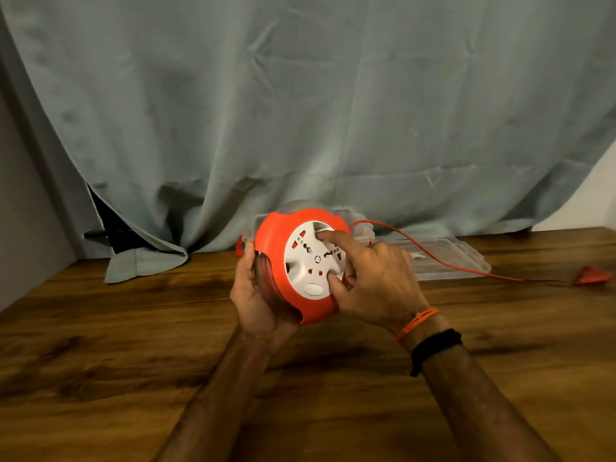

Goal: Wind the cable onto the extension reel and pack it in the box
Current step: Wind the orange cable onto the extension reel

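- Head view: a grey curtain (300, 111) hangs behind a wooden table (133, 328).
- A clear plastic box (450, 258) lies at the table's back edge.
- The orange extension reel (276, 258) is held above the table, in front of the box.
- The left hand (256, 295) cups and grips the reel's rim.
- The right hand (373, 281) rests curled fingers in the white face's recesses.
- The orange cable (433, 258) trails right across the box to its plug (593, 274).

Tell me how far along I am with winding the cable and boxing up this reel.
Midway at best. Some cable shows through the clear side of the reel, which the left hand grips. The right hand has fingers in the white socket face, seemingly turning it. Left: a red cable runs across the table to its plug, and the clear box behind holds nothing visible; its lid lies alongside.
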Tool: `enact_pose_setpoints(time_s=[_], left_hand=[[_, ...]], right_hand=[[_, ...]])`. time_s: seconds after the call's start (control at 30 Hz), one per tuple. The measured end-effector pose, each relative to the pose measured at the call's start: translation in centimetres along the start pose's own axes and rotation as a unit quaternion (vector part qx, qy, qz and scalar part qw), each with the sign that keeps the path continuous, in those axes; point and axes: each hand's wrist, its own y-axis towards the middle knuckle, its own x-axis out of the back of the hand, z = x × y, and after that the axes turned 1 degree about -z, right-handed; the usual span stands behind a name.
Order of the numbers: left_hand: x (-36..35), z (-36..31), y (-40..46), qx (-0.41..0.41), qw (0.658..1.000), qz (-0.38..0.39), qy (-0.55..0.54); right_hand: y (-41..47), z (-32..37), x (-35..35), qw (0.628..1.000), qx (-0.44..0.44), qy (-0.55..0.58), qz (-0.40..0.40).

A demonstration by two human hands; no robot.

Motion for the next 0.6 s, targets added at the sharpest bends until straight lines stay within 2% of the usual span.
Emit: enact_pose_setpoints(time_s=[0.23,0.33,0.5,0.6], left_hand=[[0.3,0.0,0.1,0.005,1.000,0.024,-0.013],[0.2,0.2,0.2,-0.003,1.000,0.030,-0.009],[0.1,0.5,0.1,-0.011,1.000,0.015,-0.003],[0.1,0.6,0.1,-0.030,0.999,0.012,0.019]], right_hand=[[-0.2,-0.4,-0.4,1.000,0.008,-0.020,-0.011],[-0.3,0.2,-0.3,0.999,-0.045,-0.007,0.009],[-1.0,1.8,-1.6,0.991,-0.122,0.003,-0.058],[-0.6,2.6,-1.8,0.979,-0.194,0.036,-0.048]])
